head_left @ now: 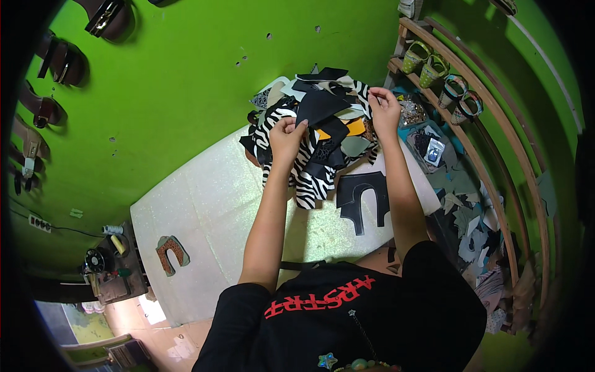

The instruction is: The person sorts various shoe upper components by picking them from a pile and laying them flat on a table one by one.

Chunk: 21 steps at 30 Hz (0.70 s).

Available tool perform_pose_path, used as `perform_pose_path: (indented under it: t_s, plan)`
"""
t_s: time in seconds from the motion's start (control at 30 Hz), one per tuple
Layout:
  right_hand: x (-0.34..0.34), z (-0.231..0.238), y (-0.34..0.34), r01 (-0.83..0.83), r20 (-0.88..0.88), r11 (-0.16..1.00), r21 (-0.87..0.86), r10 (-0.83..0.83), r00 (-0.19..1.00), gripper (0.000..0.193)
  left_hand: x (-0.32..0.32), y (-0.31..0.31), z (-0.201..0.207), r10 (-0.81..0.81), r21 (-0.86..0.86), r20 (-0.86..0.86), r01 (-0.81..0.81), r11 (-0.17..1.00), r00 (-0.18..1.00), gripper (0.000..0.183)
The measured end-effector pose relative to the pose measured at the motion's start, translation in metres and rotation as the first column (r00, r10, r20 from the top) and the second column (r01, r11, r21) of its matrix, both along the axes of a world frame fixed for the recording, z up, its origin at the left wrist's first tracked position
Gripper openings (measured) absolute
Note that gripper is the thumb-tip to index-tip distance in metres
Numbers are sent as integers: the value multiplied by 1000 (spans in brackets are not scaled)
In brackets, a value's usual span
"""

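Note:
A heap of material scraps in black, zebra print, grey and orange lies at the far side of the white table. My left hand (286, 141) pinches the lower left edge of a black scrap (321, 109) on top of the heap. At the heap's right side, my right hand (385, 110) has its thumb and forefinger together on the edge of a zebra-print scrap (362, 93). Just below the heap, near my right forearm, lies a black U-shaped cut piece (347, 197). A larger zebra-print scrap (310, 190) hangs out of the heap toward me.
The white table (204, 217) carries brown-spotted U-shaped pieces (171, 255) at left. Tubs of small parts (412, 113) and loose scraps (462, 217) crowd the right side, beside a wooden rack (474, 133) with sandals. Shoes (46, 115) hang on the green wall; a sewing machine (99, 260) stands lower left.

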State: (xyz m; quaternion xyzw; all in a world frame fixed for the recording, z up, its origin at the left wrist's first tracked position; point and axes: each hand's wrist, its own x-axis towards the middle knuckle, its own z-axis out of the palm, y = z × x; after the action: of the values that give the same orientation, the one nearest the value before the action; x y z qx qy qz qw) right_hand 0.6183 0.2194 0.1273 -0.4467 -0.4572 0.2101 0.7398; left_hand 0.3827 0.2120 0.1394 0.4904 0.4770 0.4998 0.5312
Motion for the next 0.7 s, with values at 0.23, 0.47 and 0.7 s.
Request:
perform_pose_path:
  t_s: [0.23,0.47,0.7]
  plan:
    - [0,6,-3,33,-68,999,21,-32,997,40,-4,0,-26,121,293,-319,-23,956,940,31]
    - [4,3,-6,30,101,985,-171,-13,995,23,-7,-10,-15,318,424,-355,-151,893,879,32]
    - [-8,-5,-24,101,18,978,-184,-99,995,14,-17,-20,-19,661,689,-552,-169,705,508,35]
